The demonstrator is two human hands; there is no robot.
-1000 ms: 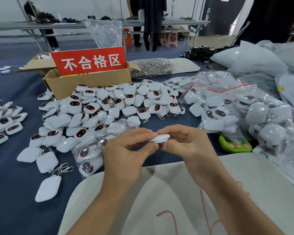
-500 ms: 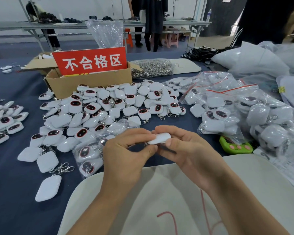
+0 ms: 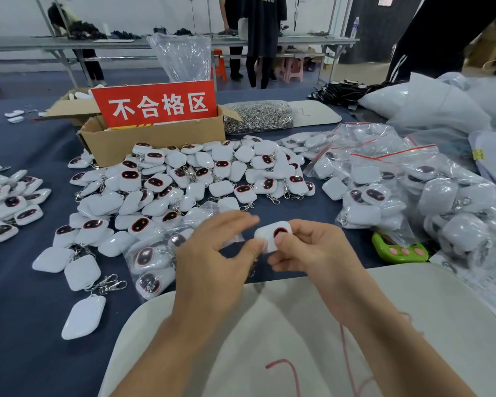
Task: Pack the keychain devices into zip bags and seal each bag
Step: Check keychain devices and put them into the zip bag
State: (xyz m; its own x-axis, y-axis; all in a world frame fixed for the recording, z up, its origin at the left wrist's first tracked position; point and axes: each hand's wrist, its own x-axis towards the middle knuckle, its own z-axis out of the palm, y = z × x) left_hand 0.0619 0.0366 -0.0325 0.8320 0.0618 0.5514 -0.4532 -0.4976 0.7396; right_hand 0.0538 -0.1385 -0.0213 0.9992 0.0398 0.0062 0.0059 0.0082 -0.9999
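My right hand [image 3: 312,250] pinches a white keychain device [image 3: 271,234] with a dark red-ringed face, held above the table's near middle. The thumb of my left hand [image 3: 212,253] touches the device's left edge while its other fingers spread above it. A large heap of loose keychain devices [image 3: 184,181] lies behind my hands. A zip bag holding a few devices [image 3: 152,262] rests just left of my left hand. Filled zip bags with red seals [image 3: 398,181] are piled at the right.
A cardboard box [image 3: 155,141] with a red sign stands behind the heap, a bag of metal clips [image 3: 258,116] beside it. A green timer [image 3: 398,250] lies at the right. A white board [image 3: 298,339] lies under my forearms. More devices [image 3: 9,204] lie far left. People stand beyond.
The device has been turned from edge-on to face-up between my hands. My left hand's fingers have loosened and spread, and the right hand now holds the device mostly alone.
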